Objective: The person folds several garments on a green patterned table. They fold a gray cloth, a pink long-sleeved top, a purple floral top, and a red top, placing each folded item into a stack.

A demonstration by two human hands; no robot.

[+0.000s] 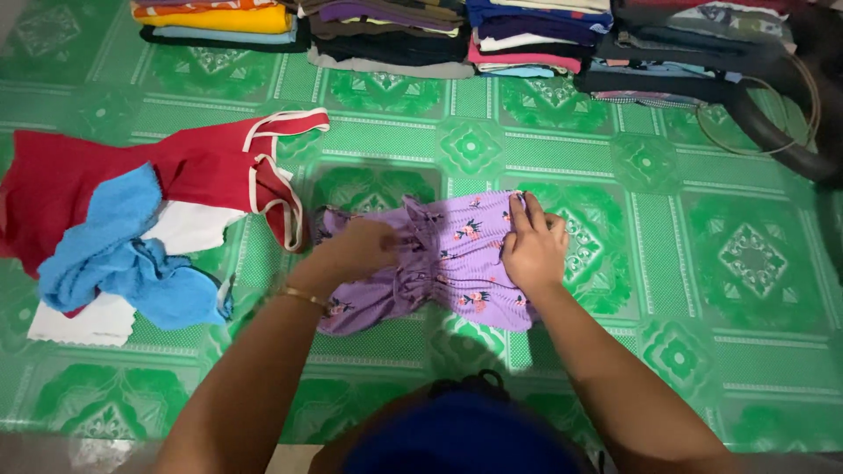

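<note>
— What lies under the hands?

— A small lilac garment of thin pleated cloth with a little flower print (448,263), spread on the green patterned floor mat (702,263), about midway along the mat's near edge. Its left part is bunched and ruffled; its right part lies flatter.

— How does the left hand sit?

— The left hand (356,250) comes in from the lower left, forearm slanting up, a thin gold bangle (303,297) at the wrist. Its fingers are curled in and gathered on the ruffled cloth. Their tips are buried in the folds, so the exact pinch is hard to read.

— And the right?

— The right hand (531,250) lies palm down on the garment's right half, fingers straight and close together, pointing away from the person, pressing the cloth flat. The cloth runs under the palm and shows past the fingertips at the top edge.

— What else is around?

— To the left, a red garment with white trim (202,162), with a crumpled blue towel (114,254) and a white cloth (189,226) heaped on it. Along the mat's far edge stand stacks of folded clothes (395,35), cut off by the top of the view. At the far right corner a dark curved object with a thin hoop (773,114) is too shadowed to identify. A blue blur at the bottom hides the near edge.
</note>
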